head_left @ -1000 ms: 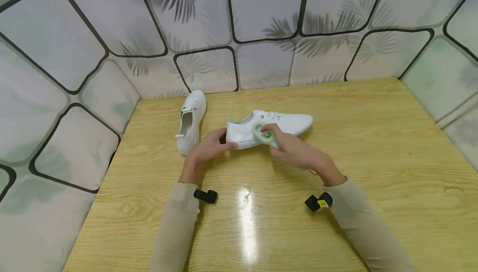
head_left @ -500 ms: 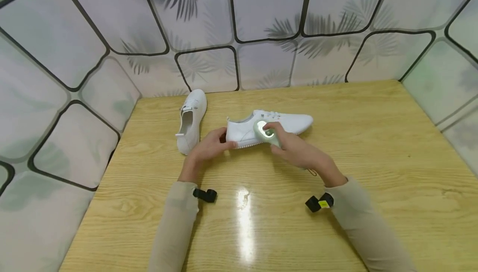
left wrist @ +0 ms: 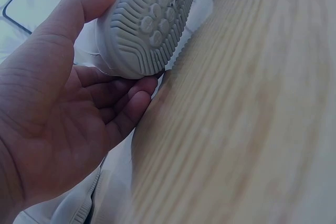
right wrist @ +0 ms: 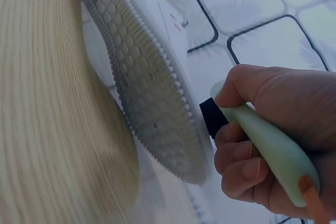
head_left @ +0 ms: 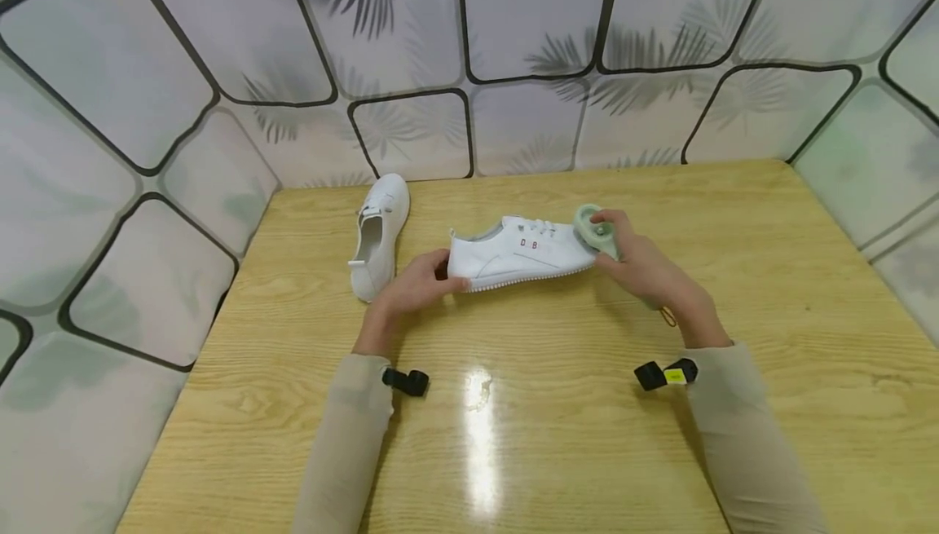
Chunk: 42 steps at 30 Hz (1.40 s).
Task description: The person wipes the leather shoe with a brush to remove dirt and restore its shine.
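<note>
A white sneaker (head_left: 506, 261) with lettering on its side is tipped so that its ridged sole (right wrist: 142, 82) faces the person. My left hand (head_left: 421, 284) grips it at the heel; the thumb lies on the sole's edge in the left wrist view and the other fingers curl behind and under the heel. At the toe, my right hand (head_left: 645, 267) holds a pale green scrub brush (head_left: 592, 231) by its handle. Its round head overlaps the toe in the head view. The brush's black bristle side (right wrist: 212, 116) faces the shoe in the right wrist view.
A second white sneaker (head_left: 380, 236) stands at the left, toe toward the back wall. The wooden table (head_left: 770, 273) meets patterned cloth walls (head_left: 521, 126) behind and at both sides. A cord loop (right wrist: 312, 198) hangs from the brush handle.
My right hand has moved the brush rightward along the shoe, from its middle to the toe, uncovering the side lettering. The left hand keeps its grip on the heel.
</note>
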Each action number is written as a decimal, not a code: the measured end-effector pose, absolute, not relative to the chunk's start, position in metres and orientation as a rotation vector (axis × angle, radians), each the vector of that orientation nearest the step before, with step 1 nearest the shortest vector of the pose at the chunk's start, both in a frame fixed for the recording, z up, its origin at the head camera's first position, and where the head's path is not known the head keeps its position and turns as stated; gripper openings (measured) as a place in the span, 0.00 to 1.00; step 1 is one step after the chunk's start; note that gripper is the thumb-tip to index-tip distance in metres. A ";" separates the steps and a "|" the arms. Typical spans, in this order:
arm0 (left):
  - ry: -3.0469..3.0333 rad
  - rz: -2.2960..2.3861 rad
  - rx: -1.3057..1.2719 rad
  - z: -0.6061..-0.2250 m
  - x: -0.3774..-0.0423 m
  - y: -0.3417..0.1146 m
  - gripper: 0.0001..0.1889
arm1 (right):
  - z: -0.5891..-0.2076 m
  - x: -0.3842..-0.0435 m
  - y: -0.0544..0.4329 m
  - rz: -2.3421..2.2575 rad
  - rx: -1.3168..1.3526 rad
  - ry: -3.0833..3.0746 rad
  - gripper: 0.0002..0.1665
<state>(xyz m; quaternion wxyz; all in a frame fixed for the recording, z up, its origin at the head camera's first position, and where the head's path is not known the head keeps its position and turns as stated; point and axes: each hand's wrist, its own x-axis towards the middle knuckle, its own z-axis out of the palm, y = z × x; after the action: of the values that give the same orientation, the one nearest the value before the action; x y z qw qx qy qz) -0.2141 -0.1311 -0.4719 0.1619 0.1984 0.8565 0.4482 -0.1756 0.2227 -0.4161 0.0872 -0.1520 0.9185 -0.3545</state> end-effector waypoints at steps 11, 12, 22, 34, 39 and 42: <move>2.426 1.314 0.553 -0.469 -0.212 -0.132 0.23 | -0.419 -0.166 0.176 -1.155 -0.691 2.564 0.33; 2.430 1.312 0.556 -0.469 -0.212 -0.132 0.23 | -0.418 -0.166 0.178 -1.158 -0.668 2.558 0.33; 2.457 1.267 0.584 -0.469 -0.212 -0.129 0.23 | -0.419 -0.183 0.257 -1.020 -0.309 2.738 0.35; 2.448 1.275 0.571 -0.469 -0.211 -0.129 0.22 | -0.416 -0.184 0.243 -1.108 -0.503 2.632 0.31; 2.456 1.265 0.585 -0.469 -0.212 -0.129 0.21 | -0.414 -0.181 0.259 -1.052 -0.388 2.670 0.33; 2.446 1.269 0.588 -0.469 -0.212 -0.130 0.21 | -0.415 -0.181 0.255 -1.137 -0.463 2.577 0.31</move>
<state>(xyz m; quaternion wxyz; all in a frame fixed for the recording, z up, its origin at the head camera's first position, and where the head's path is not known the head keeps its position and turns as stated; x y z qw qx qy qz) -0.2115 -0.1296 -0.4694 0.1615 0.2059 0.8567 0.4445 -0.1808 0.2551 -0.4149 0.1432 -0.1605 0.8935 -0.3941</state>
